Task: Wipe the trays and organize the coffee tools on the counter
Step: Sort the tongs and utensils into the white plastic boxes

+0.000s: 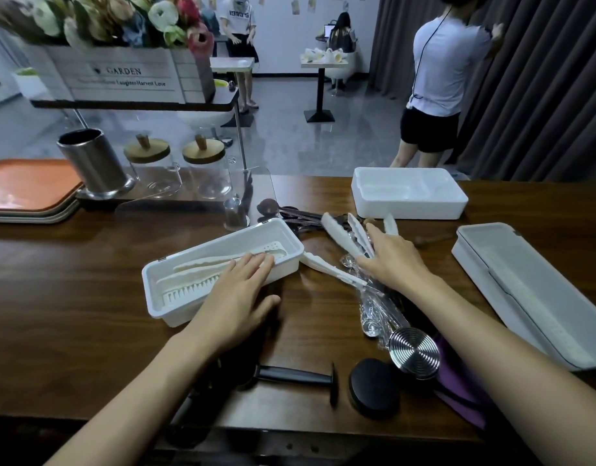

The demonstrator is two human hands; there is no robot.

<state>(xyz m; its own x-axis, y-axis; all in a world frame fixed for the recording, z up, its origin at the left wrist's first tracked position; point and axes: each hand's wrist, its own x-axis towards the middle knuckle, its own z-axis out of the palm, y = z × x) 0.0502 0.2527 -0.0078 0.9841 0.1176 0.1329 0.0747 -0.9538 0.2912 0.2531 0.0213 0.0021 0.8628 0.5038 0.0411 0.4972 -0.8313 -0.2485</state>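
A long white tray (291, 242) lies at an angle on the wooden counter, with white tongs (202, 265) inside. My left hand (237, 290) rests flat on the tray's near rim, fingers straight over the tongs. My right hand (392, 260) lies with straight fingers on a pile of white tongs (343, 235), beside dark spoons (289, 213). Wrapped silver spoons (373, 314) lie under my right forearm. A steel tamper (414, 353), a black round disc (373, 386) and a black-handled tool (296, 376) sit near the front edge.
A second white tray (454, 205) stands at the back right and a grey lid (525, 284) at the far right. Orange serving trays (27, 186), a steel cup (95, 161) and two glass jars (155, 169) stand at the left. A purple cloth (457, 381) lies under my right arm.
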